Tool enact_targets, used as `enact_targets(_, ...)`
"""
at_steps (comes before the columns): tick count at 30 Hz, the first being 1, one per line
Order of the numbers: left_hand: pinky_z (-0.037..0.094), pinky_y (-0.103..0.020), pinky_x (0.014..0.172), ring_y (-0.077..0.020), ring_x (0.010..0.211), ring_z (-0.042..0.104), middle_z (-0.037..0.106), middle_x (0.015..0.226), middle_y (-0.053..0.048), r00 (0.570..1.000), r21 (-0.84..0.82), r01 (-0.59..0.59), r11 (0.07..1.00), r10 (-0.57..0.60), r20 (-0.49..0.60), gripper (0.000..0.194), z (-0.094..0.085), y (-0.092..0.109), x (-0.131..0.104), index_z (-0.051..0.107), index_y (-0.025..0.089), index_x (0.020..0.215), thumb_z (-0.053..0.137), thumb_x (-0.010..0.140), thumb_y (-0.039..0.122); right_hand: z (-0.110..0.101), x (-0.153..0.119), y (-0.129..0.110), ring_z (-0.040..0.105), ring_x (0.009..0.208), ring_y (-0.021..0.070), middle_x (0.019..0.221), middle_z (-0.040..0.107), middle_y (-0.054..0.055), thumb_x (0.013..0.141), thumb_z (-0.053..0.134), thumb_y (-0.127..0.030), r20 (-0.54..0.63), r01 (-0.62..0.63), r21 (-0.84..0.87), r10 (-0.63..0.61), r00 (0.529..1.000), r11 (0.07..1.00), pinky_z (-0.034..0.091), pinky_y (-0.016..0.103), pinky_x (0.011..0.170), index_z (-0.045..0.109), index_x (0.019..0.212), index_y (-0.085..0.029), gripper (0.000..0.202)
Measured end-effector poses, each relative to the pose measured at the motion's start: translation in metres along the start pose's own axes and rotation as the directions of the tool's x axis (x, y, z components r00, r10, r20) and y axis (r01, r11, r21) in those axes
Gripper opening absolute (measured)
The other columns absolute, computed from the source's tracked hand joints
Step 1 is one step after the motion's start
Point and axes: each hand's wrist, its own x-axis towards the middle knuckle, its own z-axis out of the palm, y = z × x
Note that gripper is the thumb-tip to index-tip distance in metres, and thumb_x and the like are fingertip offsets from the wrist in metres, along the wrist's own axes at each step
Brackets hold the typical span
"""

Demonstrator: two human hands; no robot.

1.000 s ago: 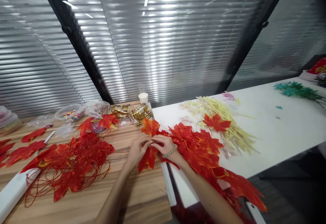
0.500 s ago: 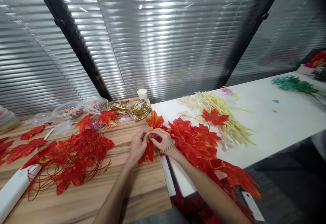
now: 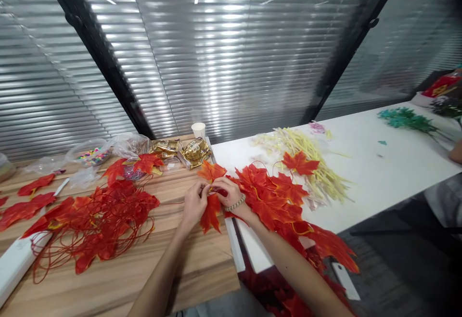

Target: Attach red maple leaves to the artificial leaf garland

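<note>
My left hand (image 3: 193, 203) and my right hand (image 3: 224, 192) meet at the seam between the wooden table (image 3: 119, 278) and the white table (image 3: 390, 172). Both pinch the stem of a red artificial maple leaf garland (image 3: 281, 201); one leaf (image 3: 211, 213) hangs below my fingers and another (image 3: 211, 169) sticks up behind them. The garland trails right across the white table and over its near edge. A bead bracelet (image 3: 235, 204) sits on my right wrist.
A tangled pile of red leaves and wires (image 3: 94, 223) lies on the wooden table, loose leaves (image 3: 25, 209) at far left. Behind are gold packets (image 3: 195, 151), a paper cup (image 3: 198, 130), plastic bags (image 3: 90, 153). Yellow stems (image 3: 317, 172), green sprigs (image 3: 407, 120) lie on the white table. Another person's arm (image 3: 455, 152) shows at right.
The camera view has shifted slightly; my hands stay together on the garland stem, fingers working it, and the leaves between them have turned a little.
</note>
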Motion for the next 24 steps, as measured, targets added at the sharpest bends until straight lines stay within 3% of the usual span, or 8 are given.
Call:
enact_targets(4, 0.043, -0.024, 0.064, -0.0149, 0.069, 0.058, 0.063, 0.076, -0.003, 0.996, -0.156, 0.049, 0.987, -0.037, 0.080, 0.020, 0.000, -0.006, 0.002, 0.058, 0.017, 0.079, 0.047, 0.081, 0.034, 0.002, -0.003, 0.001, 0.055, 0.095, 0.0171, 0.102, 0.056, 0.006, 0.076, 0.054, -0.010, -0.031, -0.006, 0.015, 0.007, 1.000, 1.000, 0.047, 0.033, 0.085, 0.061, 0.100, -0.022, 0.028)
enact_targets(8, 0.044, -0.024, 0.065, -0.0144, 0.071, 0.057, 0.062, 0.078, -0.003, 0.994, -0.262, 0.062, 0.963, -0.036, 0.103, 0.021, -0.005, -0.009, 0.005, 0.058, 0.016, 0.081, 0.050, 0.080, 0.035, 0.009, -0.005, 0.005, 0.060, 0.081, 0.0140, 0.113, 0.049, 0.009, 0.076, 0.060, -0.020, -0.120, -0.022, 0.125, 0.038, 0.992, 0.992, 0.054, 0.030, 0.077, 0.054, 0.112, -0.024, 0.037)
enact_targets(12, 0.043, -0.022, 0.063, -0.0126, 0.068, 0.055, 0.060, 0.074, -0.001, 0.995, -0.338, 0.071, 0.938, -0.044, 0.088, 0.020, -0.006, -0.008, 0.006, 0.057, 0.016, 0.077, 0.052, 0.078, 0.035, 0.011, -0.005, 0.004, 0.061, 0.075, 0.0142, 0.102, 0.052, 0.008, 0.073, 0.065, -0.025, -0.197, -0.026, 0.132, 0.052, 0.979, 0.991, 0.055, 0.030, 0.073, 0.054, 0.107, -0.022, 0.036)
enact_targets(18, 0.044, -0.024, 0.064, -0.0136, 0.068, 0.057, 0.062, 0.075, -0.002, 0.993, -0.410, 0.112, 0.905, -0.085, 0.082, 0.020, -0.005, -0.009, 0.007, 0.059, 0.016, 0.078, 0.055, 0.076, 0.035, 0.002, -0.003, -0.009, 0.058, 0.087, 0.0176, 0.095, 0.057, 0.008, 0.076, 0.058, -0.021, -0.197, 0.070, -0.015, -0.072, 0.978, 0.997, 0.051, 0.033, 0.079, 0.059, 0.096, -0.021, 0.020)
enact_targets(24, 0.044, -0.026, 0.076, -0.0156, 0.081, 0.057, 0.063, 0.083, -0.004, 0.999, -0.387, 0.006, 0.922, 0.015, 0.052, 0.016, -0.009, -0.010, 0.010, 0.063, 0.017, 0.077, 0.056, 0.076, 0.031, 0.002, -0.004, -0.015, 0.056, 0.095, 0.0188, 0.096, 0.059, 0.009, 0.077, 0.049, -0.018, -0.184, 0.149, -0.031, -0.152, 0.971, 0.988, 0.048, 0.035, 0.083, 0.060, 0.096, -0.018, 0.022)
